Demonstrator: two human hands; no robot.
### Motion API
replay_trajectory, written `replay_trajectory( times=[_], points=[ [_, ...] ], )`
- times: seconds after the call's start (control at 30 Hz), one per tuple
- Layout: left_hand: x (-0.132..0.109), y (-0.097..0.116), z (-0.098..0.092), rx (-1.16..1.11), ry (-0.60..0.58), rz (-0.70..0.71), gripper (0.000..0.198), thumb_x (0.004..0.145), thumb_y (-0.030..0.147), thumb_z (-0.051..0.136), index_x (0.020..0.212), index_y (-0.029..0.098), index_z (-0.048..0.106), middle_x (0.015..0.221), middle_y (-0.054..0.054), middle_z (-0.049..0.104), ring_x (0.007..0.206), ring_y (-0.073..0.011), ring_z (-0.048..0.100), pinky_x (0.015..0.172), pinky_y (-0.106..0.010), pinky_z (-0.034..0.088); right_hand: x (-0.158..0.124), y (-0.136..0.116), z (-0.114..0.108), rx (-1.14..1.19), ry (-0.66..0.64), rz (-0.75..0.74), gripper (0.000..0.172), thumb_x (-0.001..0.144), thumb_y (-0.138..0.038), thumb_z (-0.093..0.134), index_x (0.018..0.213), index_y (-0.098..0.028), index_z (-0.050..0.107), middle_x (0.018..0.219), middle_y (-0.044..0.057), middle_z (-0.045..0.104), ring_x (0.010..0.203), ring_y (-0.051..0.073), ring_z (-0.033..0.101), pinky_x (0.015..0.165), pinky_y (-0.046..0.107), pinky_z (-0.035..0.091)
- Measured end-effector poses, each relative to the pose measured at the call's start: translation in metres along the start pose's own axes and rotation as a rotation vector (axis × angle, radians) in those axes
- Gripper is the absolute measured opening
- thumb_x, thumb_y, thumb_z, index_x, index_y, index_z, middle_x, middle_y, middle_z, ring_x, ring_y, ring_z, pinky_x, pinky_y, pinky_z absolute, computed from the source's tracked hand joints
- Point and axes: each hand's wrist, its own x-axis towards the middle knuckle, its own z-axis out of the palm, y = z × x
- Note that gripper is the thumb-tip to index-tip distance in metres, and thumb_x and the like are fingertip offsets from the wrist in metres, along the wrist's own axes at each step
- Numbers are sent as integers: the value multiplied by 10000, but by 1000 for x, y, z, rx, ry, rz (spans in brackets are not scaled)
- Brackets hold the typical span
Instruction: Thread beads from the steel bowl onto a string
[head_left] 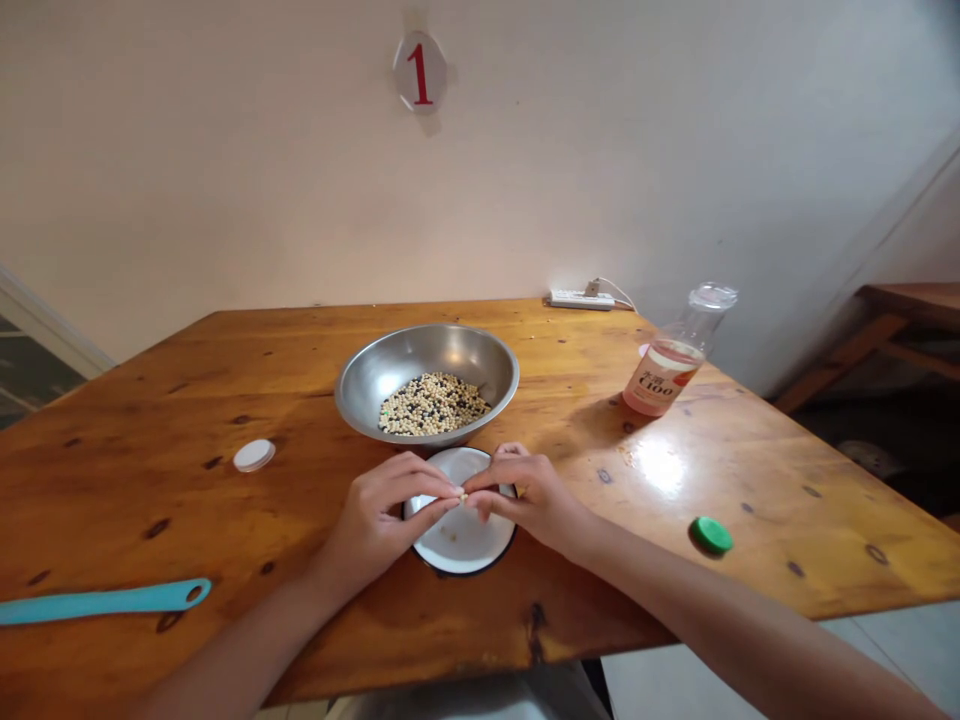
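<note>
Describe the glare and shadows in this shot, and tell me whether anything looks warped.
In the head view, a bright glare sits on the wooden table, the clear bottle throws a dark shadow to its left, and the wide lens makes the table's edges slant and the wall corners lean.

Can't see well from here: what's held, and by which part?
A small pale bean, pinched between fingertips of the left hand and right hand.

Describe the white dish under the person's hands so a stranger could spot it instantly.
On the wooden table, find the steel bowl of beans. Directly in front sits a small white dish with a dark rim. Unlike the white cap further left, it lies beneath the left hand and right hand.
</note>
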Motion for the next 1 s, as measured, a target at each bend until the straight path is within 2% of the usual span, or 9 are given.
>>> replay_trajectory(
  times=[0.17,0.33,0.5,0.6,0.73,0.8,0.9,1.0],
  points=[
    [-1,2,-1,38,-41,57,60,773,135,671,775,189,695,762,-37,708,727,-136,642,682,-239,527,-1,-2,-3,-22,-15,-7,342,835,-501,578,778,-191,710,617,25,715,590,145,564,716,323,373],
    [-1,2,-5,9,-50,67,71,774,118,666,787,179,701,764,-32,700,720,-123,636,672,-225,521,0,-6,-6,-39,-32,1,227,827,-373,641,796,-159,711,599,9,652,558,119,521,677,291,379],
    [-3,1,-16,-27,33,-46,81,769,103,661,752,178,686,764,-19,681,717,-122,629,673,-228,506,2,-8,-7,-11,-22,46,149,814,-287,651,780,-151,701,584,-7,599,560,110,510,627,253,381],
    [-5,-3,-20,-100,85,-145,100,786,105,637,739,188,668,768,-3,661,724,-119,620,665,-229,496,2,-7,-6,-22,-34,45,105,810,-255,653,799,-160,697,603,-13,610,571,106,519,660,261,371],
    [-6,-5,-19,-166,81,-179,100,794,110,631,756,195,667,772,4,653,728,-114,616,644,-216,488,1,-5,-5,-39,-69,13,88,821,-210,623,868,-180,691,643,-22,628,599,104,547,717,279,353],
    [-5,-4,-17,-147,49,-160,95,788,104,640,756,188,668,772,-1,658,734,-114,619,655,-214,489,1,-6,-6,-35,-81,8,114,828,-226,616,911,-185,683,665,-20,630,616,110,550,725,283,349],
    [-5,-2,-14,-95,10,-80,90,768,95,663,770,183,682,777,-8,671,741,-112,622,688,-213,492,1,-9,-8,5,-94,29,234,850,-373,605,977,-185,663,710,-9,638,668,129,553,731,287,350],
    [-5,-1,-10,-62,1,-36,90,756,105,684,799,182,699,777,-17,682,731,-110,622,685,-211,492,1,-11,-9,47,-106,35,358,875,-508,517,896,-184,668,760,8,665,714,141,559,753,298,343]
  ],
)
